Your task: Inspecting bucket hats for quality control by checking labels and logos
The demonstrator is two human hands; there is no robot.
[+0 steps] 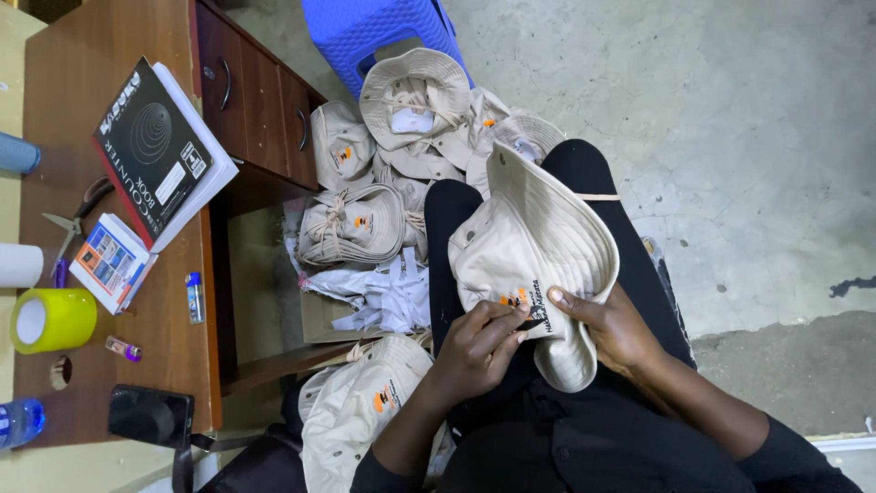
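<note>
— Concrete floor point(730, 110), grey and scuffed, fills the right and far side, bare all the way to the picture's edge. What's on the left?

— A brown wooden surface point(82, 82) with drawers point(265, 100) along its right edge. On it lie a black hardcover book point(151, 146), a small printed booklet point(111, 260), scissors point(68, 224), a yellow-green roll of tape point(53, 319) and a black phone point(151, 415) at the near edge.

— And between that edge and the person?

— A heap of beige cloth bucket hats point(383, 173) on the floor, a blue plastic stool point(374, 27) beyond them, white scraps point(383, 297) nearer. That gap is crowded.

— Where's the hat being handled?

— One beige bucket hat with an orange and black logo point(538, 246) rests on the lap, over black trousers point(593, 183). The left hand point(479, 347) pinches its cloth at the logo; the right hand point(616, 329) grips the brim just beside, thumb on top. Both grips are closed on the hat.
</note>
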